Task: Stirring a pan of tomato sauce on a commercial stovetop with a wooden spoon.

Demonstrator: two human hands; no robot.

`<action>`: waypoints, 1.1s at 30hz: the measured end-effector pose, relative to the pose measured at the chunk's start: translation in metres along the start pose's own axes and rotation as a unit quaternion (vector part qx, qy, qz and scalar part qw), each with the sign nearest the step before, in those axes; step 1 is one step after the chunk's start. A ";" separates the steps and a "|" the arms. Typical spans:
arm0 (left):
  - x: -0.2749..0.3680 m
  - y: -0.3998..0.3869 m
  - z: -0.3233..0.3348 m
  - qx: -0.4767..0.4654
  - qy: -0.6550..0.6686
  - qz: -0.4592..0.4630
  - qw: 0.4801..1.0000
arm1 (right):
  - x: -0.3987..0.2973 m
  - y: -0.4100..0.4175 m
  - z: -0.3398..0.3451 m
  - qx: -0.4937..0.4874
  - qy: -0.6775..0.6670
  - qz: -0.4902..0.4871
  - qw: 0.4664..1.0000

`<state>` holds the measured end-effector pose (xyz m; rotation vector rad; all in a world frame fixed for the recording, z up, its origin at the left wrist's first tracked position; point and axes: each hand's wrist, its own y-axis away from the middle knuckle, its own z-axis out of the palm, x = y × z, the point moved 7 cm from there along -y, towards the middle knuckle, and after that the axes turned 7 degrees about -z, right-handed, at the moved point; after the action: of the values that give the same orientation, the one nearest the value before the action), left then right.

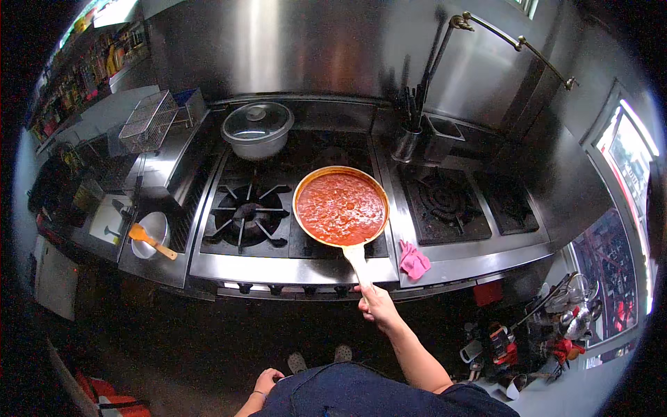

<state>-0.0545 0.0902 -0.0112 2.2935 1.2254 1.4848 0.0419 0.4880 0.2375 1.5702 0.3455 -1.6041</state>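
My right hand (379, 308) grips the pale handle (356, 265) of a wide pan (296, 204) on the front right burner of the stove (250, 267). Red chunky sauce (341, 206) fills the pan, and its surface looks bubbly. Down beside my dark apron, my left hand (268, 380) hangs away from the stove, fingers bent near the cloth; whether it holds anything is hard to see. A pink cloth (414, 260) lies crumpled on the steel edge, right of the pan handle.
A lidded pot (258, 130) sits on the back left burner. Left of the stove, a wooden spatula (151, 241) rests across a white bowl (157, 229). Tall utensils stand in a steel canister (406, 144) at the back. A wire fryer basket (149, 122) and a pot-filler tap (494, 30) are farther off.
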 end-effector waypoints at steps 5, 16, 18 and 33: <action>0.003 0.001 -0.002 0.001 -0.004 0.006 1.000 | -0.002 0.002 0.002 0.003 -0.003 0.007 1.000; 0.002 -0.001 0.000 0.000 -0.007 0.005 1.000 | 0.000 0.001 0.001 -0.005 -0.004 -0.003 1.000; 0.001 -0.001 0.000 0.002 -0.003 0.004 1.000 | -0.002 0.002 0.002 -0.004 -0.002 -0.003 1.000; 0.004 -0.001 -0.002 0.000 -0.019 0.010 1.000 | -0.001 0.001 0.002 0.001 -0.006 -0.002 1.000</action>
<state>-0.0559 0.0925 -0.0079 2.3291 1.1947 1.4414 0.0413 0.4866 0.2393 1.5613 0.3411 -1.6163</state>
